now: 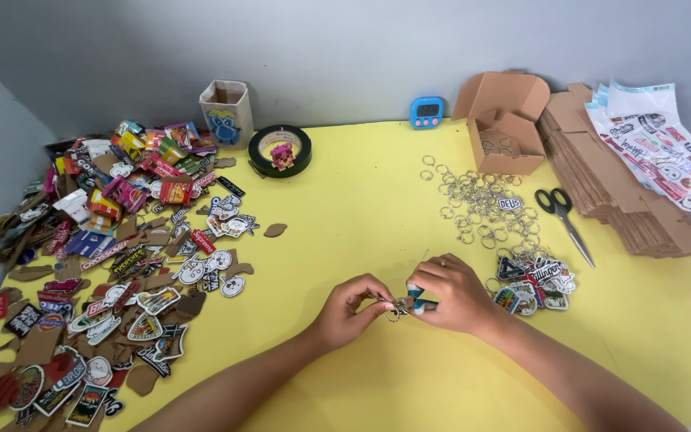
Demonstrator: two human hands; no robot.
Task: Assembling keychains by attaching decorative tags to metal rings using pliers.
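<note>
— Both forearms come in from the bottom edge. What are the hands doing?

— Left hand (352, 308) and right hand (451, 293) meet over the yellow surface (361, 216), fingertips pinched together. Between them sits a small metal ring (394, 310); the left grip is clenched on it. The right grip grasps a blue-handled tool (417, 298) that touches the ring.

— How does the ring look?

— Thin, silvery, too small to tell more.

— Any containers?

— An open cardboard box (505, 120) stands at the back right, with a few rings inside. A loose heap of rings (481, 208) spreads in front of it. A paper cup (226, 112) stands at the back left; its contents are hidden. Beside it lies a black tape roll (280, 150).

— And the printed pieces?

— A small pile of cut-out stickers (533, 284) lies just right of the right hand. A large, many-coloured pile of stickers and brown backings (113, 256) covers the left side. Printed sheets (661, 148) rest on flat cardboard (625, 192) at far right, scissors (565, 216) beside them.
</note>
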